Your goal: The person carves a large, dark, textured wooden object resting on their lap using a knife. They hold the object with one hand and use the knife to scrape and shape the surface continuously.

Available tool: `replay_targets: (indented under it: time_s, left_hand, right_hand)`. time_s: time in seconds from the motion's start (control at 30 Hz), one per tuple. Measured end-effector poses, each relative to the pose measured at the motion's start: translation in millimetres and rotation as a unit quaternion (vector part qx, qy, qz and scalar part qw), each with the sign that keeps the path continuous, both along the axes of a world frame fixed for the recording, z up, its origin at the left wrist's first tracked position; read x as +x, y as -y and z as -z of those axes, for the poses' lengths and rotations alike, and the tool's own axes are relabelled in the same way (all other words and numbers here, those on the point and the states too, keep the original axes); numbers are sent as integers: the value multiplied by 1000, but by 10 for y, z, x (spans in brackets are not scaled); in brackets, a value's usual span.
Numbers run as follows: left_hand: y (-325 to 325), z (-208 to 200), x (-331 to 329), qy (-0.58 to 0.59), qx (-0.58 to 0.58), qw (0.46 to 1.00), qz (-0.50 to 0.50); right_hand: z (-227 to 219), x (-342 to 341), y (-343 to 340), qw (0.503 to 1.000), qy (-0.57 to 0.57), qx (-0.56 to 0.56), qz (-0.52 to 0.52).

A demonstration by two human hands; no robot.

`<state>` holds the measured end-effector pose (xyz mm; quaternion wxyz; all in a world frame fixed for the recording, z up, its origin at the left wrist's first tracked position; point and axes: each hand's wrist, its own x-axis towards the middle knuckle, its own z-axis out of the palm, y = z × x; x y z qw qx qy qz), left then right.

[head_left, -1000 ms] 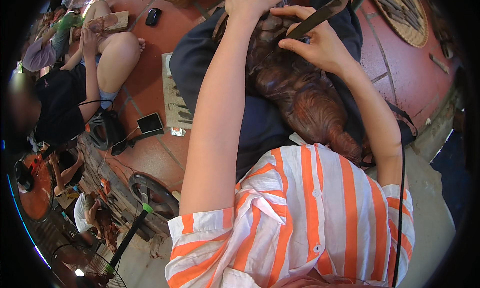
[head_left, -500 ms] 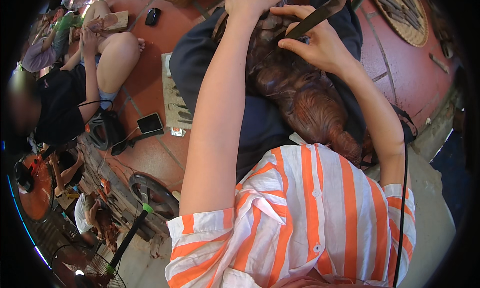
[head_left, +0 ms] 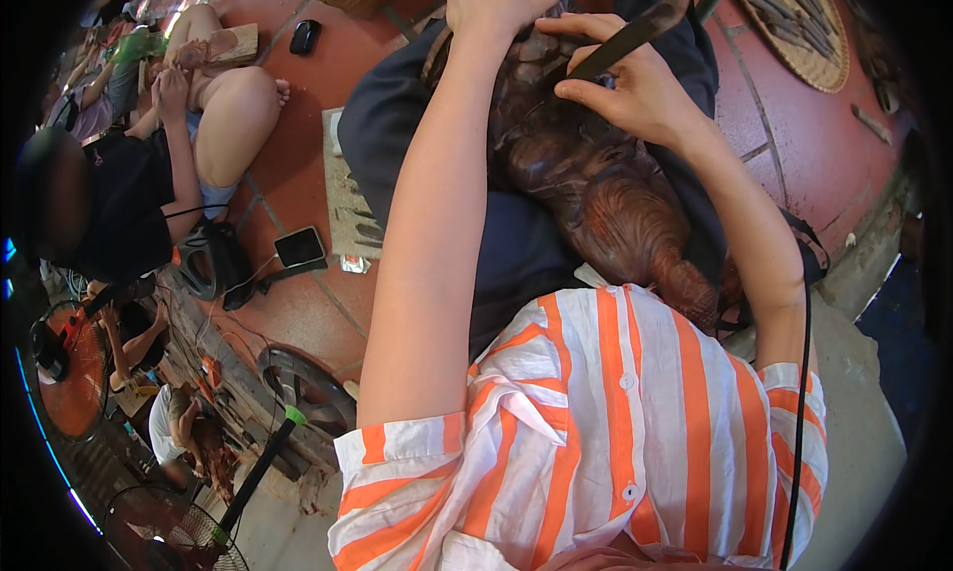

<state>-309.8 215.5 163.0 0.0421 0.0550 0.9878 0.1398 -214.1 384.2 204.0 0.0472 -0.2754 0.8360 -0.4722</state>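
A dark reddish-brown wooden carving [head_left: 620, 209], with grooved, rounded forms, lies lengthwise across my lap against dark trousers. My right hand [head_left: 635, 89] is closed round a long flat dark metal blade [head_left: 635, 37], which slants up to the right over the carving. Its fingers reach toward the carving's far end. At the top edge of the view, my left hand [head_left: 491, 10] is bent over that far end beside the right fingertips. Its fingers are curled and partly cut off by the frame, so what they grip is hidden.
A board with several small tools [head_left: 349, 199] lies left of my leg, near a phone [head_left: 298, 246]. A woven basket of tools [head_left: 794, 35] stands at the far right. Another person [head_left: 124, 199] sits at left. A fan [head_left: 179, 531] stands at lower left.
My hands, the blade and the carving look almost the same. At left, the seated person's head and hands have shifted slightly.
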Motion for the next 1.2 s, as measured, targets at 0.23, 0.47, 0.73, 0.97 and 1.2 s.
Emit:
replay_targets:
  time_s: [0.23, 0.47, 0.73, 0.97, 1.2]
  left_hand:
    - [-45, -27, -2, -13, 7, 1000, -3]
    - [-36, -25, 1, -21, 10, 1000, -2]
    - [-70, 11, -26, -8, -2, 1000, -7]
    - [-70, -27, -24, 0, 13, 1000, -8]
    - [-67, -9, -14, -24, 23, 999, -7]
  right_hand:
    - [79, 20, -128, 997, -29, -68, -16]
    - [56, 292, -569, 932, 39, -258, 252]
    - [23, 470, -389, 953, 68, -209, 210]
    - [111, 332, 16, 976, 42, -150, 153]
    - [195, 301, 122, 986, -75, -7, 147]
